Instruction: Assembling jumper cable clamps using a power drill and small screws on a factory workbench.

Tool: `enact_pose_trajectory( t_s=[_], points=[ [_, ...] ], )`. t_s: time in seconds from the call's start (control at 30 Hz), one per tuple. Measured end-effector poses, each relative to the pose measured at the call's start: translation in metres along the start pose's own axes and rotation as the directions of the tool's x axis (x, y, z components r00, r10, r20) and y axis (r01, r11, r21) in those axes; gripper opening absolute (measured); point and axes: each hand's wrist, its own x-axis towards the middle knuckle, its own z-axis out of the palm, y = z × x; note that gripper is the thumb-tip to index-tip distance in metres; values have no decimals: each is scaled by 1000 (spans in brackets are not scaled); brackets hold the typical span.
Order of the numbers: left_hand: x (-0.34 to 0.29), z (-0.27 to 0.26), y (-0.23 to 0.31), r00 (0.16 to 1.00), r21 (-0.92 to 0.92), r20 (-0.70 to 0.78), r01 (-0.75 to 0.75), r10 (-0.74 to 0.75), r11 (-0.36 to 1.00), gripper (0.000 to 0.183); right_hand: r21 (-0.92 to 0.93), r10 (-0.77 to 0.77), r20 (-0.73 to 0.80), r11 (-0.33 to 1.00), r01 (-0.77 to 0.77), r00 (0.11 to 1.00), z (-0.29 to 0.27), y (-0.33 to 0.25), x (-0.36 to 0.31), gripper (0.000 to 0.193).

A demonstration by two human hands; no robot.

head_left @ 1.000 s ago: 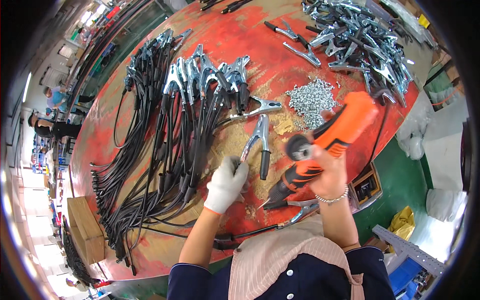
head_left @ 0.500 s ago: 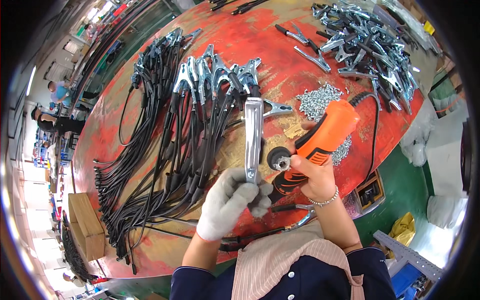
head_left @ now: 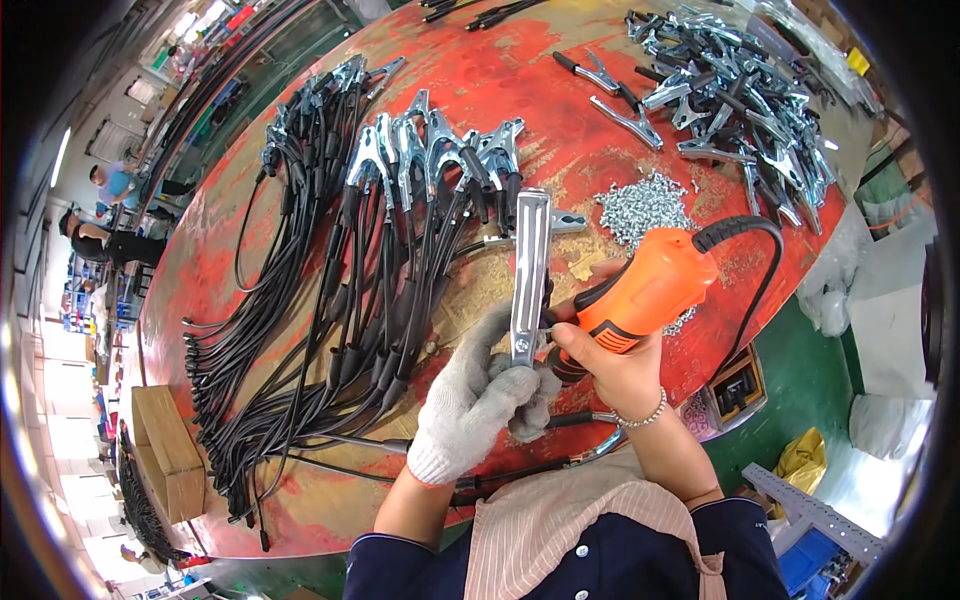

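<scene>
My left hand (head_left: 470,405), in a pale knit glove, grips a silvery metal clamp (head_left: 531,260) near its lower end, with the clamp standing upright in the view. My bare right hand (head_left: 622,372), with a beaded bracelet at the wrist, is closed around an orange and black power screwdriver (head_left: 660,283). The tool's front end lies close beside the clamp and the gloved fingers; its tip is hidden there, so contact cannot be made out. A black cord (head_left: 772,270) runs from the tool's back. Just beyond lies a heap of small screws (head_left: 645,208).
Black cables (head_left: 300,330) with metal clamps (head_left: 405,150) spread across the left of the red, worn table (head_left: 480,70). A large pile of loose clamps (head_left: 745,105) lies at the far right. A cardboard box (head_left: 170,455) sits at the left edge. People stand far left.
My left hand and the clamp have shifted slightly right. The screwdriver has been lowered and turned, and its front end has moved in beside the clamp.
</scene>
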Motion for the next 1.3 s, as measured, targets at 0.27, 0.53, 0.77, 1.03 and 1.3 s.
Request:
enact_pose_trajectory(
  t_s=[0.27,0.53,0.77,1.03,1.3],
  points=[
    [3,-3,-11,999,5,32,-40,40,999,59,-6,-8,55,1000,8,998,-2,1,0,59],
    [19,-17,-22,985,-296,139,-55,99,954,59,-134,-157,48,978,162,986,2,-16,3,60],
    [36,-7,-34,995,-96,-46,-97,93,991,52,310,-749,-195,565,764,633,-8,-78,-6,75],
    [36,-7,-36,988,-37,-109,-115,111,993,48,273,-817,-142,510,815,559,0,-76,-6,64],
    [36,-6,-36,980,-6,-137,-144,142,989,51,338,-861,-126,429,838,493,4,-65,-5,76]
  ],
)
